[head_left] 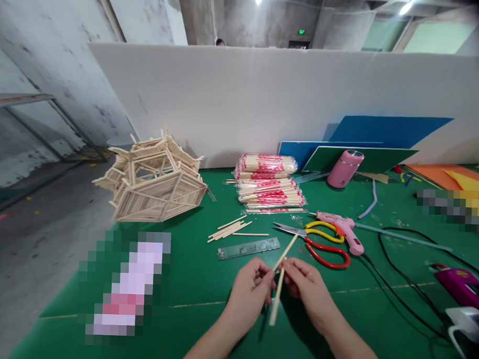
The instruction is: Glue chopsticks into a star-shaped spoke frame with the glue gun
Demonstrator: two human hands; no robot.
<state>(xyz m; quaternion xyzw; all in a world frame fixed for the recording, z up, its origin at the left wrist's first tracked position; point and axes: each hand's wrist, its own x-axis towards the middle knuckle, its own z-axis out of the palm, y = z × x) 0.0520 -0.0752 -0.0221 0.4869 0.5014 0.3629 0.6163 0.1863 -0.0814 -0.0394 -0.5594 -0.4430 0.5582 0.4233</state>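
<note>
My left hand is closed in a pinch on a thin wooden chopstick that slants up to the right. Close beside it, my right hand pinches a second chopstick, whose thick end points down toward me. The two sticks come close together between my fingertips; whether they touch I cannot tell. Just beyond lie scissors with one yellow and one red handle, blades spread. A clear ruler rests left of them, with several loose sticks behind it.
A wooden stick structure stands at the left of the green table. Wrapped chopstick bundles lie at the back. To the right are a pink glue gun with a black cord, a pink bottle and a purple device.
</note>
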